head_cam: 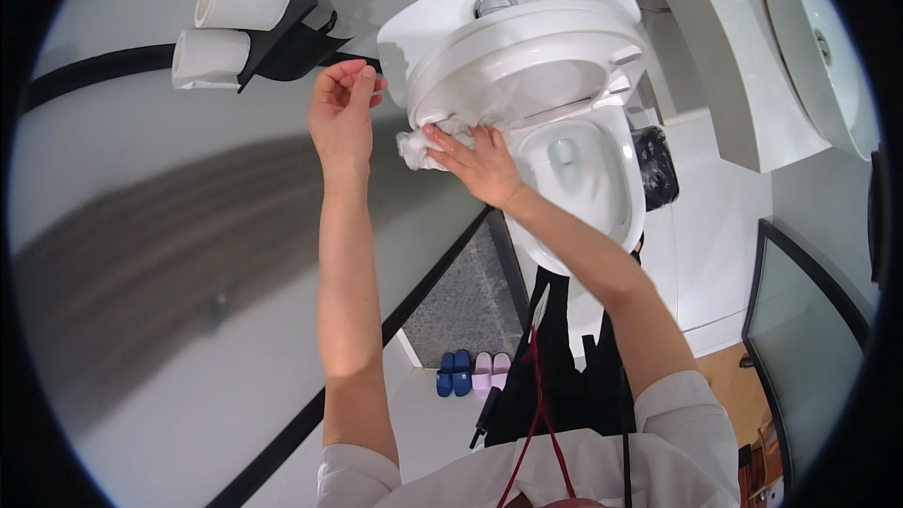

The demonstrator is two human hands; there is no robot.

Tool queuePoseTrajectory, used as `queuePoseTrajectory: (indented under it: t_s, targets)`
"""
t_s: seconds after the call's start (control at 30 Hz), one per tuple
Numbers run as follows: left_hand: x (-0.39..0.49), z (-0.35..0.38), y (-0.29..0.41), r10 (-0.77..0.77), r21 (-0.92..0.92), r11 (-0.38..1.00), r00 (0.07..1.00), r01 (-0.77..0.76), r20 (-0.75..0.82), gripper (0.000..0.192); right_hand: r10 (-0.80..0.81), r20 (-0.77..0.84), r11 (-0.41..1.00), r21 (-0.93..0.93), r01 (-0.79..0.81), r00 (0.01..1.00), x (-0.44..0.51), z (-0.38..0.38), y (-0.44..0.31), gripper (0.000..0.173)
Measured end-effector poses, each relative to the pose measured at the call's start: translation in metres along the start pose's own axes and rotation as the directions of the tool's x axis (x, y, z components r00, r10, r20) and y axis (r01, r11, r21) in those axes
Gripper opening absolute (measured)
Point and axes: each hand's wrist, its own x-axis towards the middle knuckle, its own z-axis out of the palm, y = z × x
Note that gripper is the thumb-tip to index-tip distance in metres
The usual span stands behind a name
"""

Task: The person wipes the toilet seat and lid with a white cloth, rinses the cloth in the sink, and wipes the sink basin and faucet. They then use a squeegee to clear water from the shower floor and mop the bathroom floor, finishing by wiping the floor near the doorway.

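My right hand [480, 164] presses a crumpled white cloth or paper [417, 149] at the left hinge side of a white toilet, with fingers spread over it. The raised toilet seat and lid [522, 63] lean back against the cistern [437, 3], which has a round chrome flush button [494, 3] on top. Below them the bowl [621, 176] stands open with water at its bottom. My left hand [347, 95] is raised to the left of the seat, fingers curled with thumb near the fingertips; nothing shows in it.
Two toilet rolls [247, 1] sit on a black holder [289, 42] at the upper left. A glass partition [176, 261] with a black frame runs along the left. Right of the toilet are a black-lined bin [655, 168] and a washbasin [811, 49]. Blue slippers [453, 374] and pink slippers [490, 372] lie below.
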Motion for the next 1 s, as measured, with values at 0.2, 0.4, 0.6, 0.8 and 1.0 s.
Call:
queuePoseTrajectory:
  t_s: [0.2,0.4,0.6,0.8,1.0]
  targets:
    - [0.045,0.013,-0.016,-0.029,0.233,0.971,0.943,-0.052,0.332,0.019,-0.113,0.412,0.988,0.142,0.058,0.904,-0.106,0.028,0.145,0.028]
    - [0.105,0.086,-0.032,-0.056,0.276,0.950,0.790,-0.147,0.611,0.022,0.222,0.711,0.962,-0.050,-0.267,0.667,-0.171,-0.029,0.206,0.059]
    - [0.138,0.106,-0.032,-0.135,0.570,0.761,0.783,-0.310,0.607,0.016,0.692,0.607,0.574,-0.135,-0.807,0.391,-0.387,-0.057,0.097,0.075]
    - [0.125,0.129,-0.006,-0.233,0.660,0.694,0.778,-0.287,0.583,0.023,0.472,0.865,0.318,0.014,-0.948,0.171,-0.371,0.017,-0.077,0.070]
    - [0.131,0.126,-0.010,-0.230,0.640,0.724,0.787,-0.255,0.573,0.031,0.405,0.754,0.568,0.235,-0.788,0.517,-0.183,0.048,-0.026,0.060]
